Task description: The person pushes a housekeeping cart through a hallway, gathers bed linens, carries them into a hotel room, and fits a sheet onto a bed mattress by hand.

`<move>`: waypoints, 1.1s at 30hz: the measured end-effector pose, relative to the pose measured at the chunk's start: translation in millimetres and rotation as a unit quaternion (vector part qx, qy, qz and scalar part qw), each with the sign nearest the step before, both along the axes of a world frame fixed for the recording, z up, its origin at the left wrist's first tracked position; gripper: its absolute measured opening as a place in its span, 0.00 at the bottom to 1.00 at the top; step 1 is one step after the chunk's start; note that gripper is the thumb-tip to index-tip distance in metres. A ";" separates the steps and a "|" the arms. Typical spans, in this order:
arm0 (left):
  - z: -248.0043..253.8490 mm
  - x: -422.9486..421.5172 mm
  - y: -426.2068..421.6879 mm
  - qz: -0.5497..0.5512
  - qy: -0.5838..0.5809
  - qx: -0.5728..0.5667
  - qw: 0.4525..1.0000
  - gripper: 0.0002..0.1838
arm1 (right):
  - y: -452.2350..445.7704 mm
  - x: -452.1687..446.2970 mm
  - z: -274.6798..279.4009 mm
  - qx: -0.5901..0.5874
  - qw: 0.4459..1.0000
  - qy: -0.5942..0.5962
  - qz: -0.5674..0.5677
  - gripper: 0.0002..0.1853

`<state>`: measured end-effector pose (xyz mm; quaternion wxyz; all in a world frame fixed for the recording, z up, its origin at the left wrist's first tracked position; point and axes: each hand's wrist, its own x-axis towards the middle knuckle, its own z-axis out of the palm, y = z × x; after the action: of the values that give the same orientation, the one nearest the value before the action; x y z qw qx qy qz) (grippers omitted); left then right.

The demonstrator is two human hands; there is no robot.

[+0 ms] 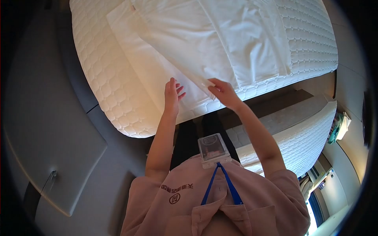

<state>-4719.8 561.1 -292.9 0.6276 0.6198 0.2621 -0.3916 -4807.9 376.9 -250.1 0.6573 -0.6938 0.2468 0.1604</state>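
White fabric, which looks like a folded bed sheet point(185, 35), lies in layers over a quilted mattress point(94, 51). My right hand point(223, 93) pinches the near edge of its upper layer between thumb and fingers, and that layer lifts slightly into a slanting fold. To the left, my left hand point(172, 95) hovers over the lower layer with its fingers apart, holding nothing. A small label shows on the fabric's far left edge. Wrinkles run across the right part of the sheet.
A second quilted mattress point(291, 145) stands behind me on the right. A grey padded panel point(51, 129) runs along the left side. A clear badge holder point(214, 149) hangs from a blue lanyard at my front. Several items point(339, 128) lie at the far right.
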 end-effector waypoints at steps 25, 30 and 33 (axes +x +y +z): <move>0.7 23.0 -1.0 0.012 0.164 -0.271 0.948 0.32 | 20.2 12.5 17.5 0.045 0.979 0.025 0.199 0.29; -24.7 20.0 11.9 0.025 0.145 -0.247 0.958 0.25 | -3.2 -10.7 -17.1 0.185 0.948 0.074 -0.248 0.14; -32.4 19.0 8.2 0.029 0.123 -0.151 0.980 0.21 | -53.8 -14.5 -15.8 0.233 0.806 -0.025 -0.543 0.12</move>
<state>-4700.7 569.3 -325.3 0.6878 0.4571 0.2927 -0.4819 -4822.4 323.1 -265.9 0.7848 -0.2762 0.5222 -0.1875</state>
